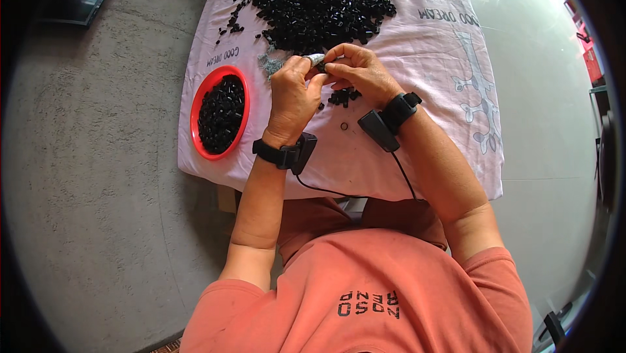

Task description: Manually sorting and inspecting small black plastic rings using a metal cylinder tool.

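Note:
My left hand (293,95) and my right hand (366,74) meet over the table, fingertips pinched together. Between them is a small black plastic piece (321,66), mostly covered by the fingers. A pale wrap (315,59) covers a fingertip of my left hand. Just beyond the hands spreads a large heap of small black pieces (313,10). A smaller cluster of black pieces (342,97) lies below my right hand. To the left, a red bowl (194,121) holds many more of them.
Pale pink cloth (417,151) with printed figures covers the table. A small dark ring (345,126) lies near the cluster, and grey-green scraps (270,64) beside my left hand. Black straps with boxes sit on both wrists, and a cable (326,190) crosses the cloth's near edge.

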`<state>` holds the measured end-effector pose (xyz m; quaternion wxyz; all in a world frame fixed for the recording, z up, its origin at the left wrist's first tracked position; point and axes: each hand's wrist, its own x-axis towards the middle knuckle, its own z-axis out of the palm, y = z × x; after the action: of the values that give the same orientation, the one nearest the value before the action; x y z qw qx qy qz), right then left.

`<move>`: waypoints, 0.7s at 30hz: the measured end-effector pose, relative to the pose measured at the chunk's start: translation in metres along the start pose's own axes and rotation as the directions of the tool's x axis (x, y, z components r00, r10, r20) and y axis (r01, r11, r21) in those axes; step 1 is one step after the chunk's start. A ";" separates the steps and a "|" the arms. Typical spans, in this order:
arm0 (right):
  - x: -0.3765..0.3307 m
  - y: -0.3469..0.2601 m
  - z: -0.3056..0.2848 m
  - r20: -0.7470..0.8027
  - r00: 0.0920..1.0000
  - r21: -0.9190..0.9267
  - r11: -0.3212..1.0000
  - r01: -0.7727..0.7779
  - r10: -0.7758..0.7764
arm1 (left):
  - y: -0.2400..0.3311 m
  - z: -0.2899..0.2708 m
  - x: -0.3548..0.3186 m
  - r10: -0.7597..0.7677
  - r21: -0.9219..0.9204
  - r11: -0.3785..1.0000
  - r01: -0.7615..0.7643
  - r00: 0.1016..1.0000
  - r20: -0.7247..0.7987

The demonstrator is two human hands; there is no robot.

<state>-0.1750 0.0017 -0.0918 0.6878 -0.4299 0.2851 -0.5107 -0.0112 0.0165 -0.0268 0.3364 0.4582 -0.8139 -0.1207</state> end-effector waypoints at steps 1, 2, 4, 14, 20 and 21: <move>-0.001 -0.001 0.001 0.000 1.000 -0.001 1.000 -0.004 0.004 | -0.001 0.001 -0.001 0.009 0.007 1.000 -0.009 1.000 -0.010; -0.001 -0.003 0.001 0.001 1.000 -0.001 1.000 -0.009 0.009 | -0.002 0.002 -0.001 0.013 0.018 1.000 -0.013 1.000 -0.006; -0.002 -0.004 0.003 0.024 1.000 -0.012 1.000 0.015 -0.015 | -0.005 0.002 -0.002 0.019 0.042 0.999 -0.019 1.000 0.000; -0.002 -0.001 0.006 0.059 0.997 0.003 0.999 0.047 -0.047 | -0.004 0.002 -0.003 0.102 0.098 0.990 -0.100 0.995 -0.012; -0.004 -0.003 0.008 0.016 0.998 -0.019 0.998 0.053 -0.053 | -0.002 0.001 -0.001 0.109 0.125 0.987 -0.106 0.994 -0.023; -0.004 -0.003 0.008 0.016 0.998 -0.021 0.998 0.060 -0.059 | -0.001 0.001 -0.001 0.112 0.126 0.986 -0.107 0.993 -0.033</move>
<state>-0.1709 0.0072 -0.0853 0.6700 -0.4493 0.2723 -0.5245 -0.0109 0.0166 -0.0283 0.3295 0.4352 -0.8368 -0.0422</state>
